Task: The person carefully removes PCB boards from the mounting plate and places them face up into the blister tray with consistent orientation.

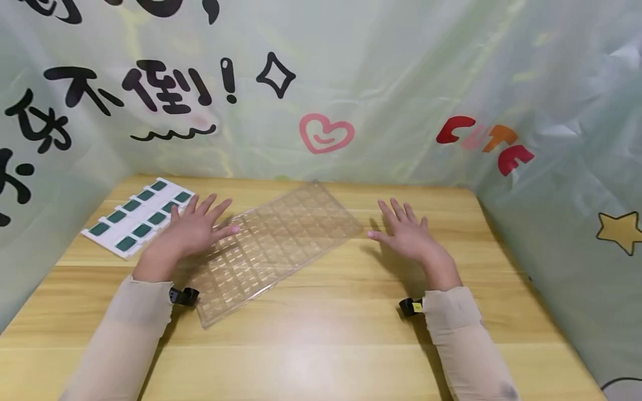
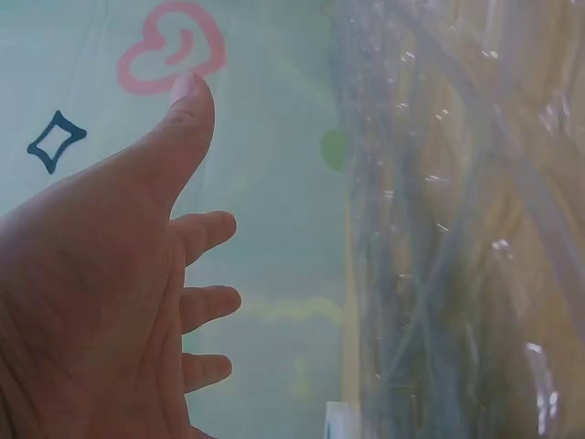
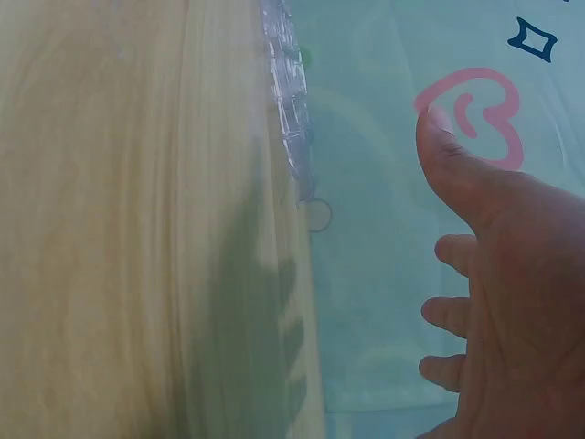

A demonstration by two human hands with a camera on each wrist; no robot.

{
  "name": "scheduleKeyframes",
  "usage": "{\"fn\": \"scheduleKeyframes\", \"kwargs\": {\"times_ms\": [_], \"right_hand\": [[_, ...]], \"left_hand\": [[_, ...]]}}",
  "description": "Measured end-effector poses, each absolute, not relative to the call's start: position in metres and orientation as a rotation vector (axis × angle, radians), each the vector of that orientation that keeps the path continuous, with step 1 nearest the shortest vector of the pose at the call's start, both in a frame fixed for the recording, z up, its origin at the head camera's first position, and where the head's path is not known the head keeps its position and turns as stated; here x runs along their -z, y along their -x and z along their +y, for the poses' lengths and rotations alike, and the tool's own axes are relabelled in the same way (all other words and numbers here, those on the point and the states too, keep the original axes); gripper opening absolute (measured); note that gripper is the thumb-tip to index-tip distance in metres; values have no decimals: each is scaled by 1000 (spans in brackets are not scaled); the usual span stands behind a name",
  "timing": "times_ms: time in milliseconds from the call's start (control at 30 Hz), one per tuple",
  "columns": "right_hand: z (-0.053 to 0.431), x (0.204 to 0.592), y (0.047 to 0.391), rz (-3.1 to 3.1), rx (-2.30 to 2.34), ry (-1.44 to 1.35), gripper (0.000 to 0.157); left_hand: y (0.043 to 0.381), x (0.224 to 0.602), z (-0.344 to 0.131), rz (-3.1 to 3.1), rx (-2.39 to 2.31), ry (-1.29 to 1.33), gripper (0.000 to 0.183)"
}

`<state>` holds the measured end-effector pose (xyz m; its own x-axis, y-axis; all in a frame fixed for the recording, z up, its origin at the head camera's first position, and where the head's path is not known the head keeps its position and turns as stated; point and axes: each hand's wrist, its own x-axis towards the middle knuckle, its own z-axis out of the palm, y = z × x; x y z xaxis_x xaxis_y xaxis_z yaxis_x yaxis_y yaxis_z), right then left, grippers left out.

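Here's the left hand [image 1: 193, 231], fingers spread and gripping nothing, raised between the white panel [image 1: 141, 216] and the clear tray [image 1: 278, 253]! And the right hand [image 1: 408, 236], fingers spread too, holds nothing, hovering over the desk [image 1: 326, 362] just beyond the tray's right corner. The tray lies slanted mid-desk; the panel, bearing two rows of green squares [image 1: 131, 205], sits at the far left.
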<state>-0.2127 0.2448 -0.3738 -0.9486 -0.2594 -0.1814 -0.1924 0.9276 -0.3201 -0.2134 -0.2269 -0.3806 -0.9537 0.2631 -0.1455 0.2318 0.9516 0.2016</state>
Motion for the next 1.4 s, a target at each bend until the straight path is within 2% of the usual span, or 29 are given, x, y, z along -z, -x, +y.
{"fn": "scheduleKeyframes", "kwargs": {"times_ms": [200,567,733,1167,1400], "right_hand": [[239,374,214,2887,525,377,95],[228,378,211,2884,558,546,84],[220,381,210,2915,559,612,75],[208,387,214,2887,490,725,64],[206,394,216,2801,452,835,66]], "left_hand": [[205,372,-226,2932,-273,-397,93],[189,374,-221,2932,-334,-609,84],[180,374,-217,2903,-384,-668,82],[160,383,-209,2883,-361,-863,86],[149,389,-206,2860,-347,-938,88]]}}
